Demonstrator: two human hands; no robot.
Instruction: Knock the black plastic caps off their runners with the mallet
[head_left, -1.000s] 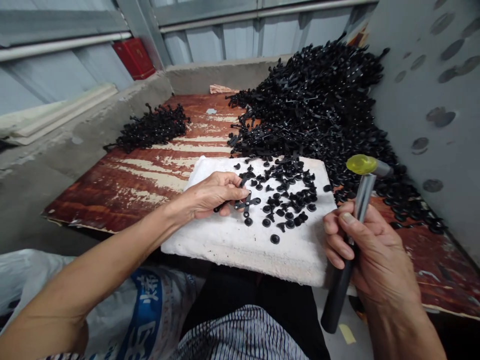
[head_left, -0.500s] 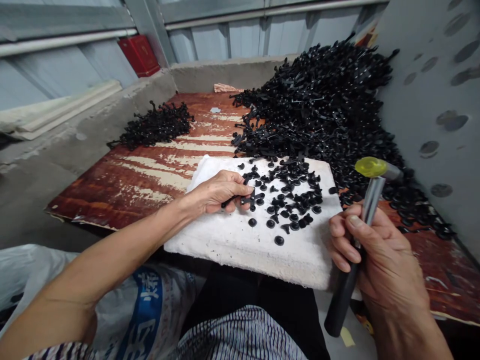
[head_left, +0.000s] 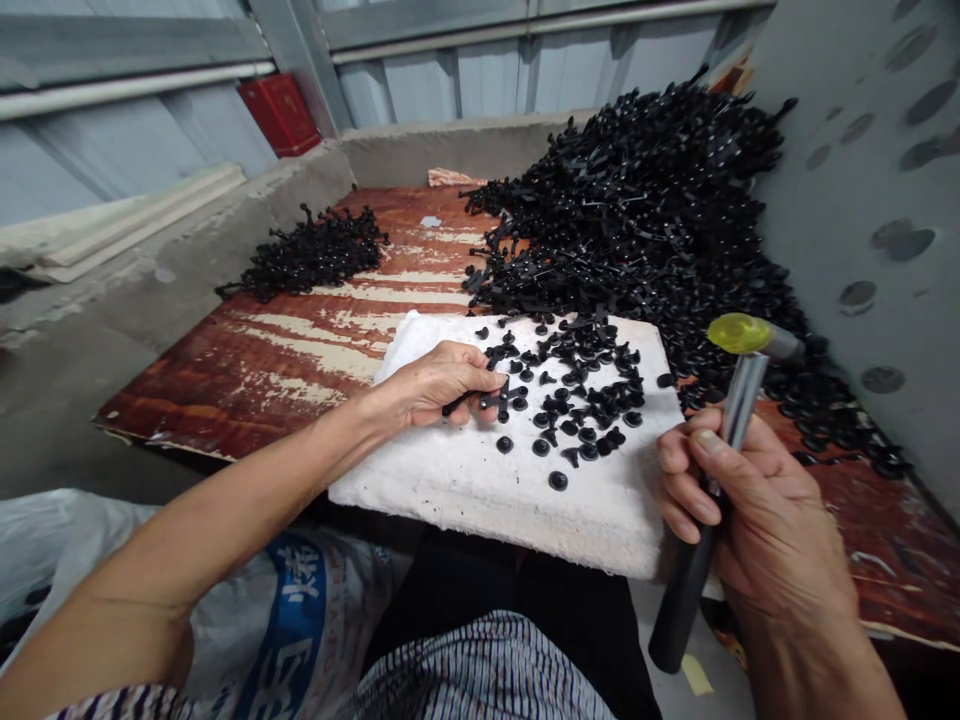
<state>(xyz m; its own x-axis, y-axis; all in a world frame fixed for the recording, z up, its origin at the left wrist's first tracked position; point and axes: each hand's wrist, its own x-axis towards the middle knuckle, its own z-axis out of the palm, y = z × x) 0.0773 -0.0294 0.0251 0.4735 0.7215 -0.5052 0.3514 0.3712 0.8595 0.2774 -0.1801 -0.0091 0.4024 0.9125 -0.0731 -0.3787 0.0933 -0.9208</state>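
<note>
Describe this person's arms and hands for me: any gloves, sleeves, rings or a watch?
Both hands are bare: no gloves, and no rings show on the fingers in view. The left hand leads into a forearm that is uncovered along its whole visible length, with no watch or band at the wrist. The right hand has short, plain nails, and its wrist and forearm are bare too. No sleeve reaches either forearm.

The white sack [head_left: 247, 640] bears large blue printed characters, cut off and not legible.

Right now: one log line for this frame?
left hand: pinching black part on white pad | right hand: gripping hammer, raised | loose parts on pad
</note>
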